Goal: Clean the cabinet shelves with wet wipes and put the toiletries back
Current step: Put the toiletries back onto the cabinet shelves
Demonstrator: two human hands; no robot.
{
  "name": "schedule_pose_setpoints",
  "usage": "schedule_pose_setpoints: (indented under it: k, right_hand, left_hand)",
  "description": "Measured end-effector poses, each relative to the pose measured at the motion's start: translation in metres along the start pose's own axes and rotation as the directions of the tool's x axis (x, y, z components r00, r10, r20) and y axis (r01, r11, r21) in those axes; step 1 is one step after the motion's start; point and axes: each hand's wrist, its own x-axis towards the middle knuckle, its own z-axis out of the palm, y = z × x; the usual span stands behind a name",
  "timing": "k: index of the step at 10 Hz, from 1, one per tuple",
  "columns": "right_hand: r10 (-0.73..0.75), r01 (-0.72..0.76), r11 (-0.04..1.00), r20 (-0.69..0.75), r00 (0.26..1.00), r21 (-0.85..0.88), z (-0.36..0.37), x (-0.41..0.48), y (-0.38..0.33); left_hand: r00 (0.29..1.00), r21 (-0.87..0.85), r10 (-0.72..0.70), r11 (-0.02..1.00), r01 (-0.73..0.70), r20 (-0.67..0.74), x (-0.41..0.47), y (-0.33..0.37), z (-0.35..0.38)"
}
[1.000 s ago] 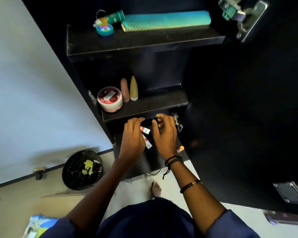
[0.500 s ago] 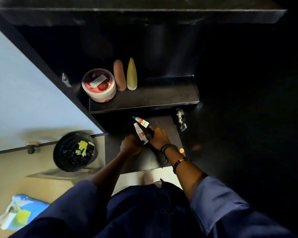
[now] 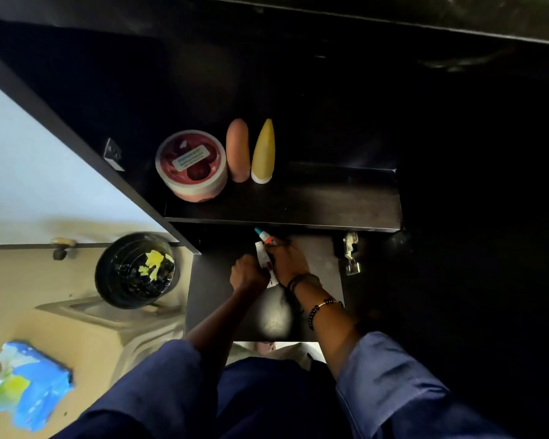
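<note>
On the black cabinet's bottom shelf (image 3: 317,315) both my hands meet. My right hand (image 3: 287,259) is closed around two small white tubes: one with a teal cap (image 3: 263,235) points up-left, the other, with red print (image 3: 264,263), runs down between my hands. My left hand (image 3: 248,274) is a closed fist touching the red-print tube's left side; whether it grips it is hidden. On the middle shelf (image 3: 330,201) stand a pink round jar (image 3: 191,164), an orange bottle (image 3: 237,150) and a yellow bottle (image 3: 263,152).
A black waste bin (image 3: 135,270) with yellow scraps stands on the tan floor at left. A blue wet-wipes pack (image 3: 26,388) lies at the lower left. A metal hinge (image 3: 351,253) sits at the shelf's right edge. The cabinet door, dark, fills the right side.
My head has dropped and come closer, so the top shelf with the comb left the view. My hands went from spread over the tubes to closed on them.
</note>
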Motion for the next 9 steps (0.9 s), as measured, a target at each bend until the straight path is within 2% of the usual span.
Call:
schedule_pose_setpoints:
  k: [2, 3, 4, 5, 6, 7, 8, 9]
  right_hand:
    - [0.042, -0.044, 0.996, 0.025, 0.999, 0.076, 0.005, -0.022, 0.004]
    - [0.104, -0.097, 0.961, -0.016, 0.994, 0.257, 0.012, -0.036, 0.003]
    - [0.132, -0.103, 0.934, -0.060, 0.990, 0.342, 0.015, -0.037, 0.001]
    - [0.158, -0.135, 0.914, -0.029, 0.987, 0.383, 0.016, -0.041, -0.002]
    - [0.151, -0.118, 0.895, -0.043, 0.988, 0.430, 0.012, -0.047, -0.006]
    - [0.100, -0.052, 0.831, -0.057, 0.993, 0.554, 0.001, -0.065, -0.020]
    - [0.068, 0.016, 0.798, -0.116, 0.991, 0.602, -0.007, -0.083, -0.031]
    - [0.015, 0.111, 0.753, -0.185, 0.983, 0.649, -0.020, -0.105, -0.048]
  left_hand:
    - [1.000, -0.146, -0.015, 0.989, 0.018, 0.018, -0.006, -0.001, 0.005]
    - [0.998, -0.282, -0.032, 0.958, 0.047, 0.057, -0.003, -0.006, 0.011]
    - [0.995, -0.347, -0.051, 0.935, 0.079, 0.091, -0.001, -0.012, 0.014]
    - [0.988, -0.603, 0.083, 0.798, 0.014, 0.133, -0.004, -0.027, 0.023]
    - [0.970, -0.745, 0.223, 0.662, -0.078, 0.097, -0.015, -0.039, 0.022]
    - [0.963, -0.842, 0.264, 0.532, -0.094, 0.059, -0.034, -0.053, 0.006]
    - [0.969, -0.880, 0.246, 0.467, -0.093, 0.029, -0.049, -0.058, -0.014]
    - [0.971, -0.893, 0.235, 0.424, -0.150, -0.051, -0.075, -0.060, -0.048]
